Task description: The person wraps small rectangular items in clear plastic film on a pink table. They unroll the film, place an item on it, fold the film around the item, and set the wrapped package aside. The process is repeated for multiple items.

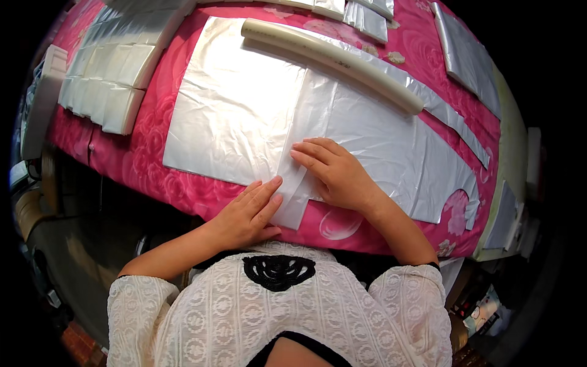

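Observation:
A stack of thin white plastic bags [238, 110] lies flat before me, its cut handle ends at the right. Across its middle runs a narrow folded plastic bag [295, 189], whose near end overhangs the stack's front edge. My left hand [247, 214] rests beside that near end, fingers stretched out and touching its left edge. Fingers extended, my right hand [333, 171] lies on the folded bag and the plastic to its right. A cream plastic pipe [333, 64] lies slantwise over the far part of the stack.
Rows of folded white bag bundles [116, 67] fill the table's left side, with more bundles [367, 21] at the far edge. A flat plastic stack [468, 58] lies far right. The pink flowered tablecloth [153, 147] drops off at the front edge near my body.

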